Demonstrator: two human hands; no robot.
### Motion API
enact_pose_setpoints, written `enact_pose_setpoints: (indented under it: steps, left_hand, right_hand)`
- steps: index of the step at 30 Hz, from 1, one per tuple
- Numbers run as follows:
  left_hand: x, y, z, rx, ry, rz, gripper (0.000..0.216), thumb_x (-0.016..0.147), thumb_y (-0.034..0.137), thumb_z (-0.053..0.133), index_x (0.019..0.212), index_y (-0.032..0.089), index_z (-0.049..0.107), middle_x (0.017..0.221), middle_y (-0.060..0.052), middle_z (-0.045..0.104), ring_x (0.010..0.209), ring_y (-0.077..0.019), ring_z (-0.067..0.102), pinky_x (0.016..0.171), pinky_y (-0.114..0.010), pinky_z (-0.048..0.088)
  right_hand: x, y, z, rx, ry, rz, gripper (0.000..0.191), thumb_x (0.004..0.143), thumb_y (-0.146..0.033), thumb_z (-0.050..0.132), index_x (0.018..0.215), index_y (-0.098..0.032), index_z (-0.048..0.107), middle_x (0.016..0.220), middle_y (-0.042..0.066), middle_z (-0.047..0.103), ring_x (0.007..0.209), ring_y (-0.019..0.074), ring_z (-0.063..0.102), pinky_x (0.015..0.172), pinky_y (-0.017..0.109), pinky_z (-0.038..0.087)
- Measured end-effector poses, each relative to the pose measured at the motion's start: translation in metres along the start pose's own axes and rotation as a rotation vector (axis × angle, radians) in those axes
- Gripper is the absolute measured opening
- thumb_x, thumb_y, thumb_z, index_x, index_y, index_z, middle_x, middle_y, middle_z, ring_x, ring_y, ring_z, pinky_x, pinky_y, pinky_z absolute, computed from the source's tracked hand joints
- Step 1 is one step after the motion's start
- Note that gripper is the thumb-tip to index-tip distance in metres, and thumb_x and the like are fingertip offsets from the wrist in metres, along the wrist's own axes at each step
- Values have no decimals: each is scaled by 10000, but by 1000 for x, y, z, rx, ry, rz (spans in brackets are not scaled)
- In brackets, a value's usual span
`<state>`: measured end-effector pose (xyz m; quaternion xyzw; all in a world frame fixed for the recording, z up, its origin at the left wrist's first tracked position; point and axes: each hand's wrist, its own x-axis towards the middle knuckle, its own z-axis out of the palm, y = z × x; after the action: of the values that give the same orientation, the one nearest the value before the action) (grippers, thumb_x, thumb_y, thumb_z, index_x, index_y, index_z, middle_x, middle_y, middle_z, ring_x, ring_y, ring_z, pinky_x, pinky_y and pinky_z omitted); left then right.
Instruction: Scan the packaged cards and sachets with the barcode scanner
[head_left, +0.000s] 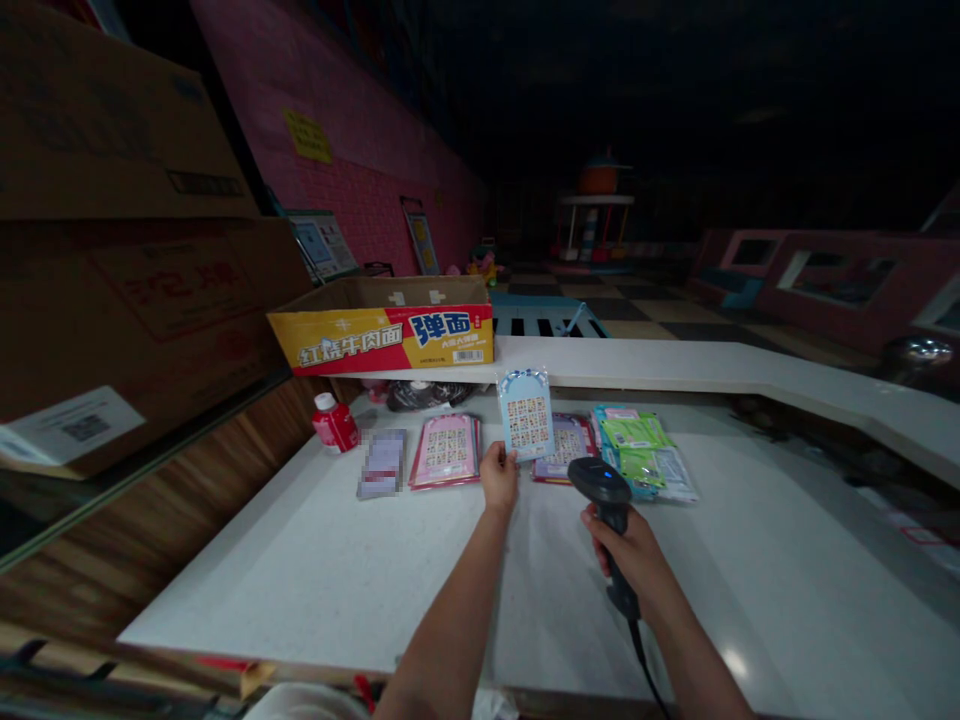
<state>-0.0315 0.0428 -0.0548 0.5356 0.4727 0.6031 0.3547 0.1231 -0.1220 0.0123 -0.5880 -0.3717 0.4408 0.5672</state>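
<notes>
My left hand (499,478) pinches the lower left corner of a light-blue sticker sheet in a clear sleeve (527,415), held up off the counter. My right hand (630,550) is wrapped round the handle of a black barcode scanner (602,482); a small blue light glows on its top and a cable runs down from the grip. Left of the raised sheet lies a stack of pink sticker sheets (448,450). Behind the scanner sits a stack of purple sheets (564,447), partly hidden. Green and blue packets (637,450) lie to its right.
On the white counter (300,580) stand a red bottle with a white cap (334,424) and a blurred-out flat item (383,463). An open yellow-and-red carton (382,335) rests on the raised ledge (645,365). Large brown boxes (150,300) are stacked at the left.
</notes>
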Motion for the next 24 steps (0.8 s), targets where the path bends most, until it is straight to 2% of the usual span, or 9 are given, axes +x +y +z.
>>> enact_pose_setpoints:
  steps: [4,8,12,15,18,21,24]
  left_hand:
    - [-2,4,0,-35,-18,-2,185,769,340,565,840,172,597,756,-21,623,667,-143,575,604,-246,489]
    - [-8,13,-2,-57,-22,-30,209,745,369,606,815,172,604,721,-12,615,632,-136,570,579,-239,483]
    - [-12,29,-15,-148,-1,-97,248,707,392,644,806,170,592,750,-15,639,636,-140,589,548,-234,479]
    - [-9,40,-41,-145,38,-120,271,693,385,654,838,163,596,754,-14,651,624,-138,593,541,-233,474]
    - [-2,47,-75,-58,116,-78,291,697,335,644,926,158,612,753,-13,653,625,-145,597,566,-252,486]
    - [3,49,-108,151,207,-31,349,723,240,601,1057,141,627,731,-16,645,662,-168,611,631,-280,496]
    - [5,49,-131,429,272,-49,376,771,183,549,1131,112,629,752,-43,653,713,-195,630,686,-307,496]
  right_hand:
    - [-6,0,-8,4,12,4,377,666,-494,732,829,-198,564,433,-87,498,331,93,414,323,204,333]
    - [-8,-4,-15,-5,34,-10,378,662,-494,736,824,-198,566,432,-84,502,337,93,414,327,204,341]
    - [-11,-7,-17,-5,43,-16,370,658,-489,739,814,-201,567,442,-77,506,345,99,426,327,209,341]
    - [-13,-7,-15,-9,21,-22,360,663,-489,730,808,-201,570,439,-81,494,338,97,415,324,210,336]
    - [-12,-3,-9,-42,-17,-19,338,693,-489,698,807,-199,567,419,-81,491,324,95,404,327,211,335]
    - [-10,1,-3,-64,-46,-8,334,695,-500,682,795,-204,562,414,-79,490,317,97,404,328,215,331]
    - [-9,4,2,-69,-74,-9,340,694,-513,673,796,-208,563,413,-81,482,315,99,392,329,220,328]
